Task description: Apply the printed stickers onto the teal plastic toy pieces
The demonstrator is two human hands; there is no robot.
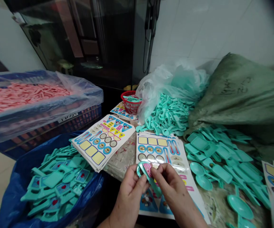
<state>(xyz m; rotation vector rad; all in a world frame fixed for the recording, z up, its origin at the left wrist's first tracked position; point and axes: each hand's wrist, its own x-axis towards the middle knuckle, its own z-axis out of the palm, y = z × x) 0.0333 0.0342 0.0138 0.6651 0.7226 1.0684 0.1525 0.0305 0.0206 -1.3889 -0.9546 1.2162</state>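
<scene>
Both hands are together over the table, closed on a teal plastic piece [149,181]; the left hand [129,197] grips its looped end, while the right hand [172,190] pinches it beside a round pink sticker [147,169] on its face; the piece is held just above a sticker sheet [162,152] lying on the patterned table [118,167]; a stack of sticker sheets [102,142] sits to the left of it; a blue bag [8,202] on the left holds teal pieces with stickers on them [56,180]; behind it, a crate [20,98] holds pink plastic pieces under clear wrap; loose teal spoons [239,205] lie on the right; farther back are a heap of teal parts [167,115], a red basket [129,101], a clear plastic bag [172,82] and a green sack [241,91].
</scene>
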